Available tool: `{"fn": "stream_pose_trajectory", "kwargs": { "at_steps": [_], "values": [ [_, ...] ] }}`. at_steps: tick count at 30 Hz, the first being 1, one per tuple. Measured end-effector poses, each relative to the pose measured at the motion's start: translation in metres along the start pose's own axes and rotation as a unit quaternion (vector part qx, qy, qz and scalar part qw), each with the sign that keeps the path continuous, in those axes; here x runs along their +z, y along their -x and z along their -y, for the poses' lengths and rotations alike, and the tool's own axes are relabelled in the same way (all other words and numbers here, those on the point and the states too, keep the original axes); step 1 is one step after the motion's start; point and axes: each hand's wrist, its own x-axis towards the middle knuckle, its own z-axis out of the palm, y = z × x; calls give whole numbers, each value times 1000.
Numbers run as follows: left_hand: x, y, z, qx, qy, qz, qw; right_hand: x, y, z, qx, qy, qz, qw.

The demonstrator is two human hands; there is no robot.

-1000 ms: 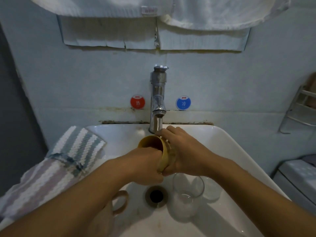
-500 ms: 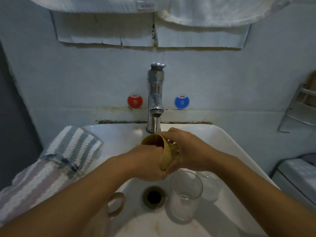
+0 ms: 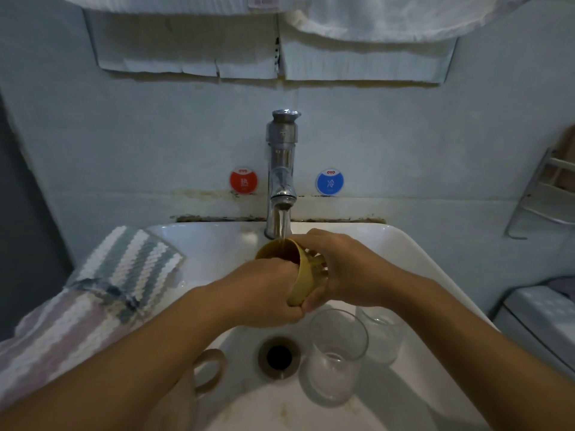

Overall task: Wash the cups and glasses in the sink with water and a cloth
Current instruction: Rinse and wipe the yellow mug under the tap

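Observation:
A yellow cup [image 3: 300, 275] is tilted under the running tap [image 3: 281, 172], over the white sink [image 3: 389, 244]. My right hand [image 3: 339, 269] grips its outside and handle. My left hand [image 3: 264, 290] has its fingers inside the cup's mouth, and they are hidden there. Water falls into the cup. In the basin stand a clear glass [image 3: 334, 356] and a second glass [image 3: 381, 334] behind it. A beige mug [image 3: 207, 373] lies under my left forearm, only its handle showing. A striped cloth [image 3: 124, 275] is draped on the sink's left rim.
The drain [image 3: 279, 356] lies mid-basin between mug and glass. Red and blue hot/cold stickers flank the tap on the wall. White towels hang above. A metal rack [image 3: 547, 194] is fixed at the right, a grey-white appliance below it.
The tap now runs into the cup; earlier no stream showed. Both hands and the cup stayed under the spout, and the cup has turned slightly.

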Motion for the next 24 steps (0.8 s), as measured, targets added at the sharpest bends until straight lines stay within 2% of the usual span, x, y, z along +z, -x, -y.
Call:
{"fn": "stream_pose_trajectory", "kwargs": {
  "at_steps": [4,11,14,18,21,24],
  "values": [
    [4,0,-4,1,-22,28,999,1,0,5,-35,32,-11,999],
    [-4,-1,-2,40,-12,-37,998,-5,0,-2,19,-34,6,999],
    [-8,3,0,53,-33,-36,997,-5,0,-1,21,-44,5,999],
    [-3,6,1,11,-85,-1,996,-4,0,1,-5,-31,-18,999],
    [-7,5,-2,9,-61,-2,998,-7,0,-5,25,-77,0,997],
    [-10,6,-1,-25,54,-2,998,-14,0,-10,57,-131,7,990]
  ]
}}
